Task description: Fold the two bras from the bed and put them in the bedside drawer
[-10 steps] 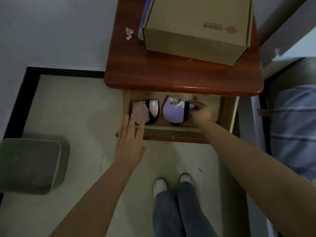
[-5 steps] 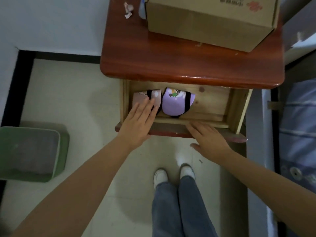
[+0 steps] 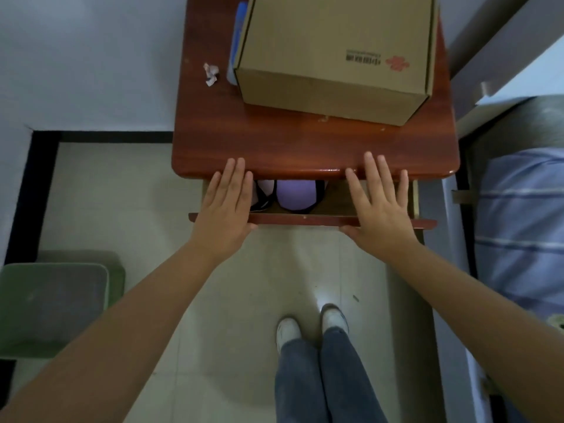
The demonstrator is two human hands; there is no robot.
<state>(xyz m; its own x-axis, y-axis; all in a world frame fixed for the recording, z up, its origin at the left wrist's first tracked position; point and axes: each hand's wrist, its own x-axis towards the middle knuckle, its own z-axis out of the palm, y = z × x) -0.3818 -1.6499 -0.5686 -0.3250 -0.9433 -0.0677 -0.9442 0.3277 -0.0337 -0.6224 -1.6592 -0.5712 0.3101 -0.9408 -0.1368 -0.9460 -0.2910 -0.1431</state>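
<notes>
Both hands have shifted onto the drawer [image 3: 305,220] front, now pushed further in: left hand [image 3: 224,210] and right hand [image 3: 378,209] lie flat, fingers spread, holding nothing. Inside, the purple bra [image 3: 295,195] sits beside the pink bra [image 3: 263,193], partly under the nightstand [image 3: 305,148] top

- I see the box [image 3: 332,53] on the bedside table [image 3: 305,148], paper scrap [image 3: 211,74] to its left.
- Drawer [image 3: 308,220] below the tabletop, two bras [image 3: 294,195] side by side inside.
- Bin [image 3: 55,306] left on the floor, bed [image 3: 525,227] right.
</notes>
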